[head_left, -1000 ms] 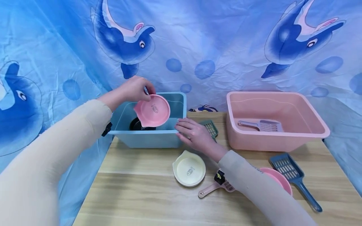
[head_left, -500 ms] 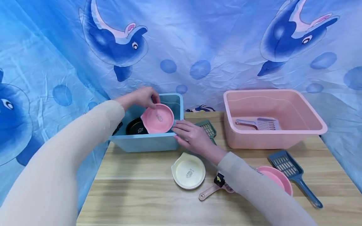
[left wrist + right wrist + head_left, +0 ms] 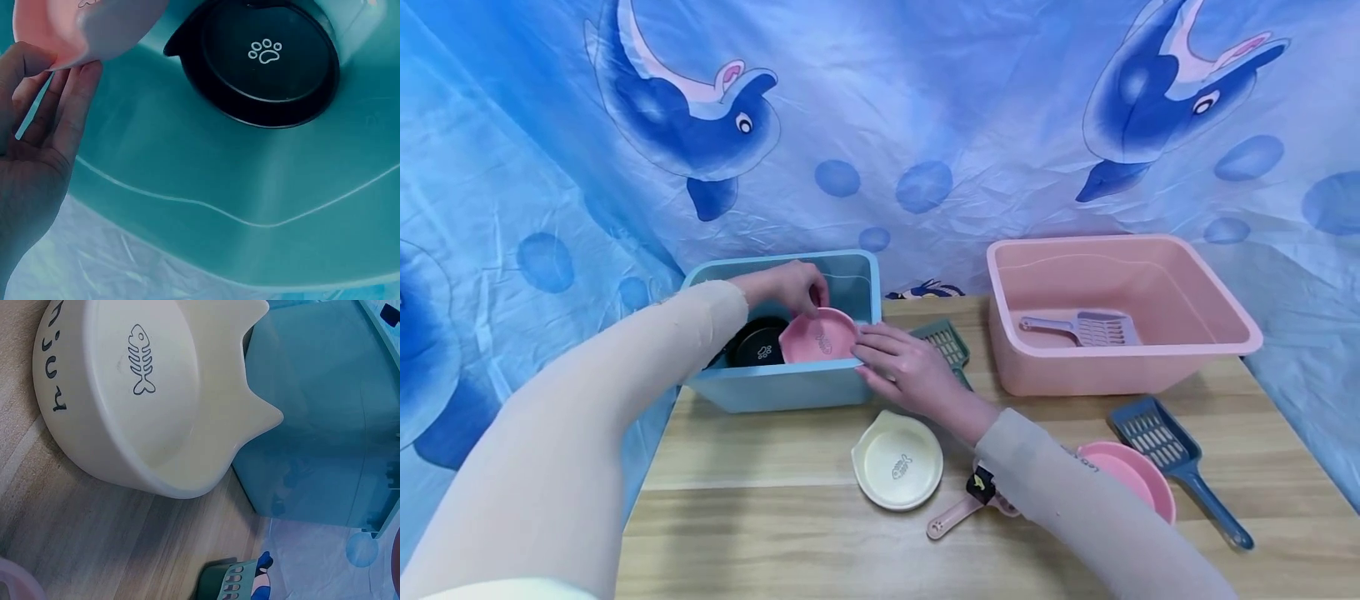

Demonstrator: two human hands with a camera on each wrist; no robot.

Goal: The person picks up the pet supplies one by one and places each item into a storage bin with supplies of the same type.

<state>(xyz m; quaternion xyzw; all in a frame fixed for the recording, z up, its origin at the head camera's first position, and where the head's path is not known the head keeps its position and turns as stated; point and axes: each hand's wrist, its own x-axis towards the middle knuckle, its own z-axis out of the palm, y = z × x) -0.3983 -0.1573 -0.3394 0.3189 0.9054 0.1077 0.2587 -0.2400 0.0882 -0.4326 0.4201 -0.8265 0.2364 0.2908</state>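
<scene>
My left hand (image 3: 799, 287) pinches the rim of a pink cat-eared pet bowl (image 3: 820, 337) printed with a fishbone. The bowl is tilted inside the blue litter box (image 3: 790, 390). Beside it in the box lies a black cat-eared bowl (image 3: 262, 69) with a white paw print. The left wrist view shows the thumb over the pink bowl's edge and the fingers (image 3: 78, 100) underneath. My right hand (image 3: 910, 367) rests its extended fingers on the box's front right corner. Just in front of that hand, a cream cat-eared bowl (image 3: 898, 462) with a fishbone stands upright on the wooden table.
A pink litter box (image 3: 1123, 372) at the back right contains a lilac litter scoop (image 3: 1105, 329). Behind my right hand lies a green scoop (image 3: 946, 342). A pink scoop (image 3: 953, 517), another pink bowl (image 3: 1138, 473) and a dark blue scoop (image 3: 1180, 467) lie around my right forearm.
My left hand has lowered the pink bowl from above the blue box down into it, beside the black bowl. The right hand has stayed at the box's corner.
</scene>
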